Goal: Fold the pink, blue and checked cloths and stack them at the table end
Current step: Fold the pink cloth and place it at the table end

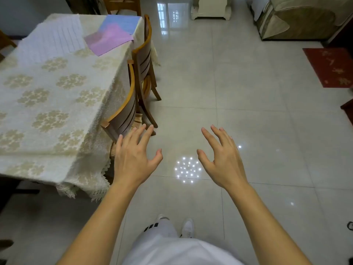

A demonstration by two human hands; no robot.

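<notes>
Pale floor tiles (248, 92) fill most of the view, with the tabletop (57, 104) off to the person's left. On its far end lie the three cloths: the pink cloth (108, 40) overlapping the blue cloth (122, 22), and the white checked cloth (55, 38) spread flat just beside them (none looks folded yet). Both hands hover over the floor, well apart from the cloths, fingers spread wide and holding nothing. The left hand (133, 155) is nearer the tabletop edge than the right hand (221, 159); the cloths lie forward and leftward. Two wooden chairs (133, 88) stand along that side.
</notes>
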